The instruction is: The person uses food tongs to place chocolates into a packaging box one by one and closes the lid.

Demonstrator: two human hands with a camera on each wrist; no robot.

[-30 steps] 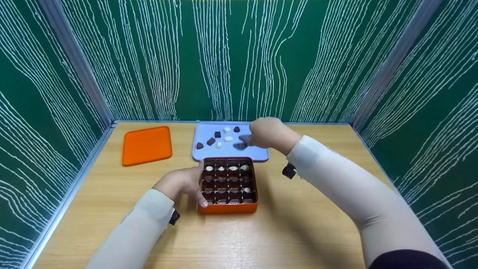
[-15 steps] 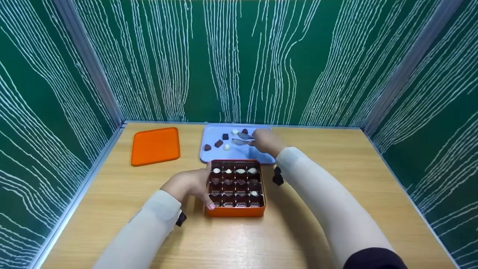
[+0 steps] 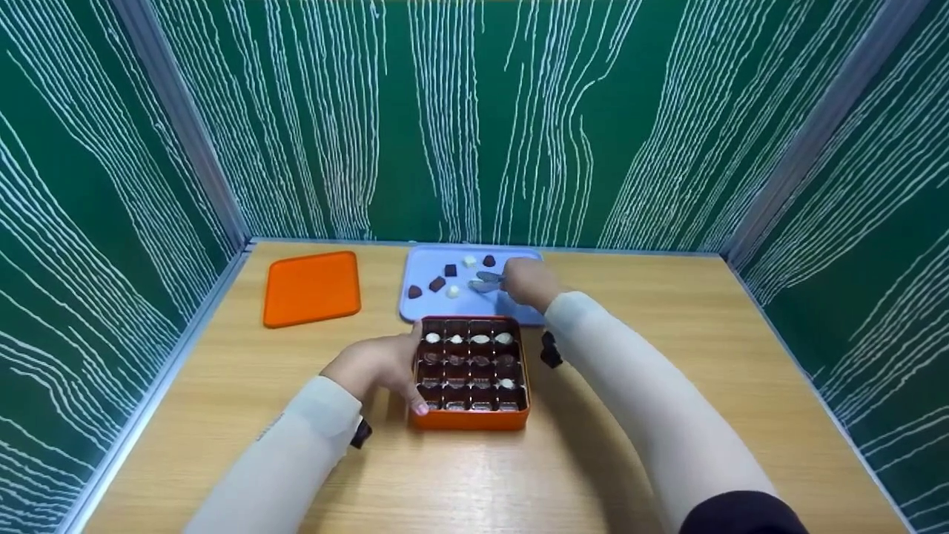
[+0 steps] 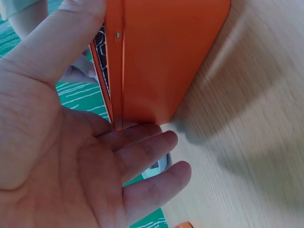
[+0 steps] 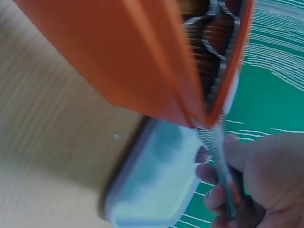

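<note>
Tongs (image 3: 487, 277): farther in over the chocolates (image 3: 437, 284) than a second ago, tips low at the blue tray (image 3: 426, 258).
Right hand (image 3: 528, 280): I grip the tongs; whether their tips pinch a chocolate, I cannot tell.
Left hand (image 3: 384, 363): I rest thumb and extended fingers against the orange box (image 3: 471, 421).
Box rows: white chocolates at the back, dark ones next.
Box place: just in front of the tray.

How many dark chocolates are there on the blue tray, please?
4: one dark chocolate leftmost, two to its right, one rightmost toward the back; the right hand may hide others.
</note>
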